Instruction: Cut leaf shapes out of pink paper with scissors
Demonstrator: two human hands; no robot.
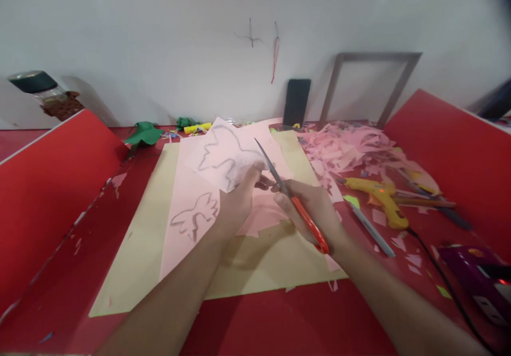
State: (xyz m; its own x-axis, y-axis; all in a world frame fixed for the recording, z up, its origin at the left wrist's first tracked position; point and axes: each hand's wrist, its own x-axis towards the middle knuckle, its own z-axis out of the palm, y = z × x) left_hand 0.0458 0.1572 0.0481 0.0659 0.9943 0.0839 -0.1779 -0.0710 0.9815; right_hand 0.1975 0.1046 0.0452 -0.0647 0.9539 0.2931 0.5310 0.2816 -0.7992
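**Hand and Workpiece Status: Scissors at Drawn Paper**

The left hand [241, 193] pinches the lower right edge of a pale pink paper piece with a dark, winged outline [223, 156]. Its thumb lies along the paper; some fingertips are hidden behind the paper and the thumb. The right hand [309, 204] is curled around a pair of metal scissors with red handles [297, 205]. The palm and fingers conceal part of the handles. The blades point up and away, beside the left thumb; whether they are parted, or touch the paper, cannot be determined from this angle.

The paper piece is above a larger pink paper sheet [171, 247], which lies on a flat beige board [138, 249]. A 2nd, smaller winged outline [195, 215] is drawn on the sheet; the left hand and forearm cover much of the area beside it. The board rests on a red tabletop [295, 324].

Right of the board are a heap of pink paper strips [347, 148], a yellow glue gun [377, 193] and a slim grey tool [371, 230], its type unclear. A purple electrical box [469, 271] is cut off by the right frame edge. Both forearms run out of frame below.
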